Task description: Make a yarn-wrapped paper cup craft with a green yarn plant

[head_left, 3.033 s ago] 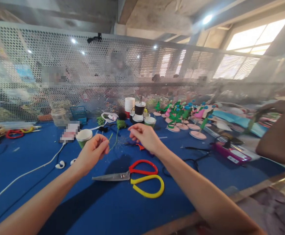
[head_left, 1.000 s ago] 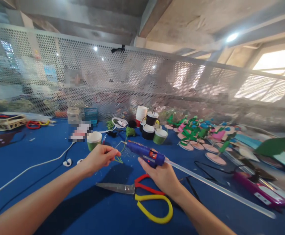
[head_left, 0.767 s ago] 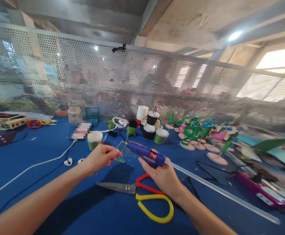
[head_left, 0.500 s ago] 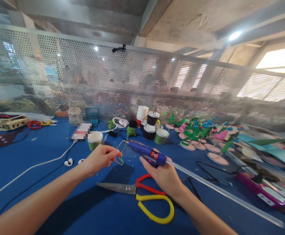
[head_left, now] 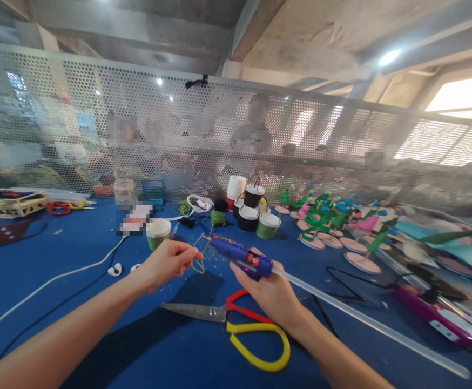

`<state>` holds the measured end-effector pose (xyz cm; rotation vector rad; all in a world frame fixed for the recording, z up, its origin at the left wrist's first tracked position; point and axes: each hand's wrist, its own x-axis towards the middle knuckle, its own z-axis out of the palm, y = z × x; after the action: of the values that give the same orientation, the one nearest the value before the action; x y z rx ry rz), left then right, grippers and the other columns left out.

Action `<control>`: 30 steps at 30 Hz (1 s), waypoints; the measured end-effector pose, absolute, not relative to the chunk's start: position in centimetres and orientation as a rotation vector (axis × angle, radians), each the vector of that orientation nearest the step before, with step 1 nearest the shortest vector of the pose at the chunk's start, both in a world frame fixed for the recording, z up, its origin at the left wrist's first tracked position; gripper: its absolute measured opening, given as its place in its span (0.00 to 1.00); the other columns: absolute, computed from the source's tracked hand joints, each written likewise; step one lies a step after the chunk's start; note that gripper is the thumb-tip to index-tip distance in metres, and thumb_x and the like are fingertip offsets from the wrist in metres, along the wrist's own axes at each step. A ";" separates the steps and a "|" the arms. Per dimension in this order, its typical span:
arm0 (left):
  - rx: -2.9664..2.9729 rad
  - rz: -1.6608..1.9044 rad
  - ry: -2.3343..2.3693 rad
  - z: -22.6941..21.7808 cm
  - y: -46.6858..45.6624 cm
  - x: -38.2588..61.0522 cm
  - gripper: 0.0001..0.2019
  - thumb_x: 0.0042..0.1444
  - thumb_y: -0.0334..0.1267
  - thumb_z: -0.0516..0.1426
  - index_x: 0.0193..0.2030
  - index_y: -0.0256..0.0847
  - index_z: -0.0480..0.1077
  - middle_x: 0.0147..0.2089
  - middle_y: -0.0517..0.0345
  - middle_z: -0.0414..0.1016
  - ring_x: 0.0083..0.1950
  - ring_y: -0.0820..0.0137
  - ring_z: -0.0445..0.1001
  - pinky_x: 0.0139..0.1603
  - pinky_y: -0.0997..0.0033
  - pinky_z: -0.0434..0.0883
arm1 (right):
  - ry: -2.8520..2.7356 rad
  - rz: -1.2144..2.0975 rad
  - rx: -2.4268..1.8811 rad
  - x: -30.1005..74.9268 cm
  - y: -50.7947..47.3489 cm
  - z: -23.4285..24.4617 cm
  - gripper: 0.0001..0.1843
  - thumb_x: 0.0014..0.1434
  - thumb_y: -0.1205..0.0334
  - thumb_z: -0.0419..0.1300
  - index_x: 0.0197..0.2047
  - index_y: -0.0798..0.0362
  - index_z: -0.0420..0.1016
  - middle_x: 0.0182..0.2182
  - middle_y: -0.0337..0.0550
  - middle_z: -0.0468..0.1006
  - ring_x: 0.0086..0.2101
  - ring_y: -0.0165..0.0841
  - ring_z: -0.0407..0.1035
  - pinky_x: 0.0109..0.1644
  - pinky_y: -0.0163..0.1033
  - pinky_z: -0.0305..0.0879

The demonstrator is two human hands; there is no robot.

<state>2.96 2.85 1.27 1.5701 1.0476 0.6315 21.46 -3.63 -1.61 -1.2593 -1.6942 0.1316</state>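
Between the pinched fingertips of my left hand [head_left: 175, 260] is a piece of green yarn [head_left: 199, 266], its loop hanging just below them. My right hand [head_left: 274, 292] is wrapped round a blue hot glue gun [head_left: 236, 253], whose nozzle points left, close to the yarn. A long clear glue stick [head_left: 365, 316] sticks out of the gun's back end. Below both hands lie scissors [head_left: 236, 323] with one red and one yellow handle. A green paper cup [head_left: 159, 232] with a white rim stands behind my left hand.
Small black and green buckets [head_left: 254, 213] are grouped at the back, near a ball of green yarn [head_left: 218, 218]. Green and pink crafts on round bases [head_left: 363, 263] crowd the right side, with a purple power strip [head_left: 442, 316]. A white cable [head_left: 58, 274] and earphones [head_left: 115, 269] lie left.
The glue gun and my right hand have shifted very slightly left. My left hand keeps its pinch on the yarn, nearly unmoved.
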 end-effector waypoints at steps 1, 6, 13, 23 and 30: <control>1.566 0.631 1.047 1.3 2.9 3.0 0.15 0.48 0.43 0.52 0.30 0.31 0.70 0.19 0.67 0.57 0.17 0.84 0.52 0.18 0.80 0.48 | -1.696 0.121 -1.257 21.5 -3.5 -2.0 0.09 0.51 0.58 0.53 0.27 0.53 0.69 0.18 0.38 0.69 0.19 0.28 0.63 0.24 0.32 0.62; 1.562 0.643 1.038 1.3 2.8 3.0 0.15 0.47 0.44 0.53 0.29 0.31 0.70 0.19 0.67 0.57 0.17 0.84 0.51 0.17 0.80 0.48 | -1.676 0.107 -1.258 21.5 -3.5 -2.3 0.09 0.51 0.57 0.52 0.28 0.52 0.69 0.18 0.38 0.70 0.20 0.29 0.63 0.24 0.33 0.62; 1.556 0.633 1.046 1.4 2.7 3.0 0.15 0.46 0.44 0.53 0.30 0.31 0.70 0.18 0.67 0.57 0.17 0.83 0.51 0.17 0.80 0.48 | -1.694 0.140 -1.293 21.2 -3.8 -1.3 0.09 0.50 0.59 0.53 0.26 0.53 0.70 0.17 0.38 0.70 0.19 0.28 0.63 0.23 0.32 0.61; 1.560 0.623 1.056 1.3 2.8 3.0 0.15 0.47 0.44 0.53 0.30 0.32 0.70 0.19 0.67 0.58 0.17 0.83 0.51 0.18 0.80 0.49 | -1.687 0.167 -1.296 21.3 -3.8 -1.6 0.08 0.51 0.58 0.52 0.27 0.51 0.70 0.17 0.37 0.68 0.19 0.28 0.62 0.23 0.32 0.60; 1.572 0.620 1.061 1.5 2.8 3.0 0.15 0.47 0.44 0.52 0.30 0.31 0.70 0.19 0.67 0.57 0.17 0.83 0.51 0.17 0.80 0.48 | -1.678 0.088 -1.276 21.5 -3.5 -2.5 0.07 0.50 0.58 0.53 0.27 0.51 0.70 0.18 0.37 0.70 0.20 0.29 0.64 0.24 0.33 0.61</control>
<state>2.99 2.78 1.51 1.5719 1.0605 0.6197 21.54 -3.50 -2.54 -1.2763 -1.6776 0.0876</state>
